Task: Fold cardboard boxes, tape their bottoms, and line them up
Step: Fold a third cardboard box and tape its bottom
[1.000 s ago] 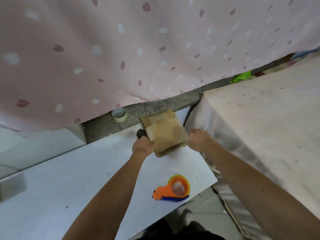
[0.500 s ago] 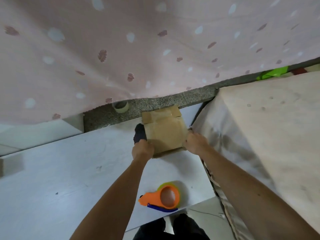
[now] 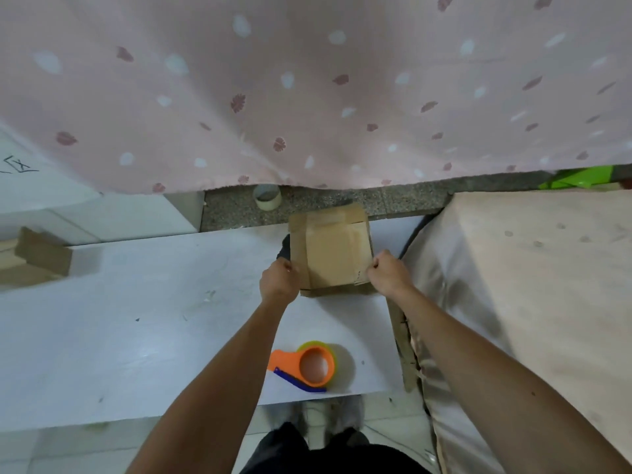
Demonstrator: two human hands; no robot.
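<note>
A small brown cardboard box (image 3: 333, 249) stands on the white table (image 3: 143, 330) near its far right corner, with its taped face up. My left hand (image 3: 278, 282) grips the box's near left edge and my right hand (image 3: 386, 273) grips its near right edge, fingers curled. A dark object (image 3: 284, 248) shows just behind my left hand, beside the box. An orange tape dispenser (image 3: 309, 369) with a yellow-green roll lies on the table near the front edge, between my forearms.
A pink spotted curtain (image 3: 307, 90) hangs behind the table. A roll of tape (image 3: 267, 197) sits on the speckled stone ledge (image 3: 393, 200). A cloth-covered surface (image 3: 533, 285) adjoins the table on the right. More cardboard (image 3: 37, 256) lies at the far left.
The view has shifted and the box now sits squarer to me. Both hands have stayed on its near edges.
</note>
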